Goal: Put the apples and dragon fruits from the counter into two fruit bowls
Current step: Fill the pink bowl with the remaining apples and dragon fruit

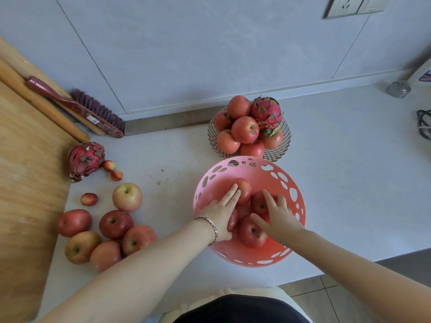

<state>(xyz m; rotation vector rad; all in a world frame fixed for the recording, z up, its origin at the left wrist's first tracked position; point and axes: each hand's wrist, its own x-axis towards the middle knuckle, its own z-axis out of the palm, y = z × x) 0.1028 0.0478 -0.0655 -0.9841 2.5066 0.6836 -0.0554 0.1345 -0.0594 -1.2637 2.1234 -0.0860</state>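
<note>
Both bare forearms reach forward; the left hand (221,214), bracelet at its wrist, and the right hand (278,214) lie palm-down, fingers spread.

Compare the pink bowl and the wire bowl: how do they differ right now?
The pink bowl is solid plastic with oval cutouts; the wire bowl is metal mesh. The pink bowl sits at the counter's front edge, the wire bowl behind it, toward the wall. The wire bowl is heaped with apples and a dragon fruit; the pink bowl holds only a few apples. The left hand and right hand are in the pink bowl, none in the wire bowl. Both are round.
</note>
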